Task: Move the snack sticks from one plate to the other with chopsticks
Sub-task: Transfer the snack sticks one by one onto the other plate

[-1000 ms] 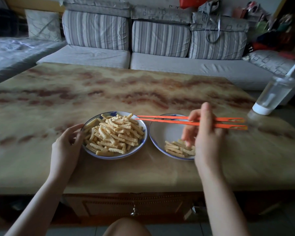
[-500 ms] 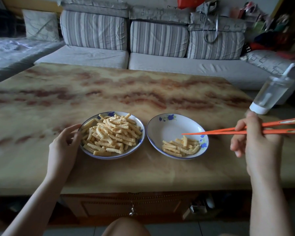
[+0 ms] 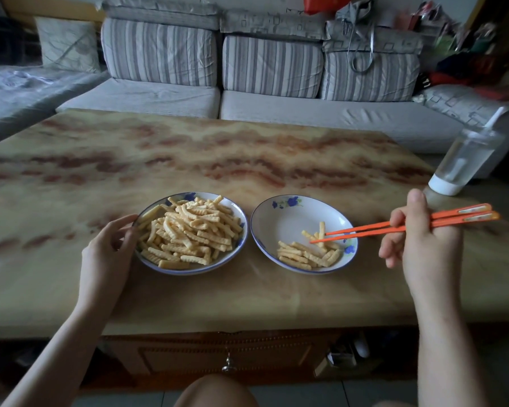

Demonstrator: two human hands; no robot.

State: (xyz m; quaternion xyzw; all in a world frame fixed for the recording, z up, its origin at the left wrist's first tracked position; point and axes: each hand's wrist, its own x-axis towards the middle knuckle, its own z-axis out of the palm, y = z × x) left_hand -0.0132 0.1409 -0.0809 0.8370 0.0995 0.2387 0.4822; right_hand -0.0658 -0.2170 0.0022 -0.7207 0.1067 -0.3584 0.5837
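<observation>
Two white plates with blue flowers stand side by side near the table's front edge. The left plate (image 3: 238, 211) is heaped with ridged yellow snack sticks (image 3: 188, 233). The right plate (image 3: 279, 218) holds a small pile of sticks (image 3: 309, 255) at its near right side. My left hand (image 3: 106, 254) touches the left plate's rim with thumb and fingers. My right hand (image 3: 420, 245) grips a pair of orange chopsticks (image 3: 400, 226) to the right of the right plate. Their tips reach in over that small pile, and I cannot tell whether they hold a stick.
A clear plastic bottle with a white cap (image 3: 465, 163) lies tilted at the table's right edge, just beyond my right hand. A grey striped sofa (image 3: 271, 69) runs behind the marbled table (image 3: 188, 154). My knee (image 3: 215, 392) shows below the table's front edge.
My right hand swung the chopsticks from over the left plate out to the right, then brought their tips back over the right plate's pile. The left hand stayed on the left plate's rim.
</observation>
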